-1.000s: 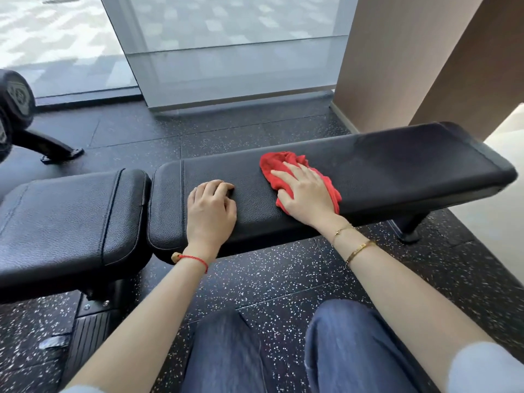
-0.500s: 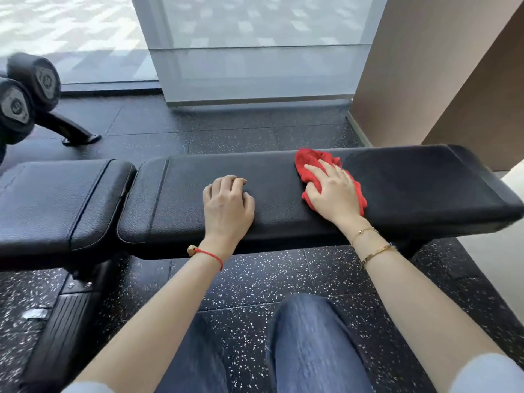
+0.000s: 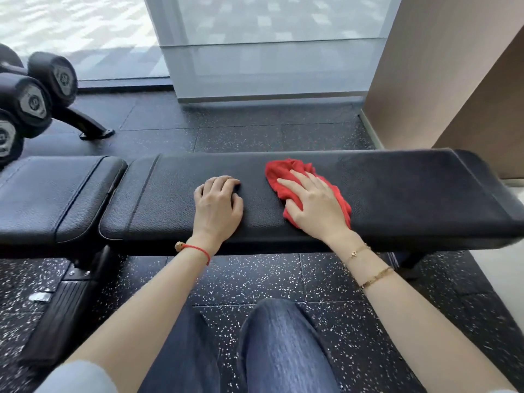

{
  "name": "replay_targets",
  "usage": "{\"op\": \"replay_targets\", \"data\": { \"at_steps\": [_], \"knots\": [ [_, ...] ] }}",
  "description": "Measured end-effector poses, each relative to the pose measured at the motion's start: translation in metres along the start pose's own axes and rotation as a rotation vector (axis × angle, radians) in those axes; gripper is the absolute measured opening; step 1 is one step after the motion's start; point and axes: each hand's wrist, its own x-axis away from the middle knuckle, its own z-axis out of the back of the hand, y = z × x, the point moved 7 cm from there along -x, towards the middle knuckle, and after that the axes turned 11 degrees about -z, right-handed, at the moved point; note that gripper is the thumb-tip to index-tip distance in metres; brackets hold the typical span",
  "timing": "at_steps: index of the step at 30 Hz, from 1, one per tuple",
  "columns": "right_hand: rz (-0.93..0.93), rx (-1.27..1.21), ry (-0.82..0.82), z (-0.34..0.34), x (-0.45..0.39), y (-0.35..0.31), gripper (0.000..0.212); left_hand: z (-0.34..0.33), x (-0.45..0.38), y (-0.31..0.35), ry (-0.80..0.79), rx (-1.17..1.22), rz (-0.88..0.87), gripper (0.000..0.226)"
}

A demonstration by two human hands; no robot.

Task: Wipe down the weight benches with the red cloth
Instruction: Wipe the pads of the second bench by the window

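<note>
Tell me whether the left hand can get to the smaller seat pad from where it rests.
Probably yes. The left hand rests on the long pad, and the seat pad lies just beside it with nothing between.

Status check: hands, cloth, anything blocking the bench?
Right hand flat on red cloth, pressing it to long bench pad. Left hand braced on pad, fingers curled, holding nothing. Pad ahead unobstructed.

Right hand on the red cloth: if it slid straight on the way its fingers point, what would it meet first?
The right hand points up-left across the long bench pad. It would likely meet only bare pad, passing the left hand, then the pad's far edge; depth is hard to judge.
</note>
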Motion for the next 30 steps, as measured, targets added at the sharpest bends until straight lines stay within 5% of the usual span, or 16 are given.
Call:
{"op": "replay_targets", "data": {
  "at_steps": [9, 15, 21, 30],
  "knots": [
    [-0.395, 0.075, 0.121, 0.043, -0.039, 0.117, 0.049, 0.001, 0.002, 0.002, -0.003, 0.029, 0.014, 0.031],
    [-0.201, 0.059, -0.006, 0.014, -0.073, 0.049, 0.050, 0.001, 0.003, 0.004, 0.006, 0.026, 0.011, 0.036],
    [0.034, 0.018, -0.060, 0.003, -0.021, 0.015, 0.049, 0.002, 0.002, 0.003, 0.003, 0.033, 0.010, 0.036],
    [-0.247, 0.035, 0.116, 0.046, 0.007, 0.118, 0.049, 0.001, -0.016, 0.029, -0.019, 0.068, 0.024, 0.031]
  ]
}}
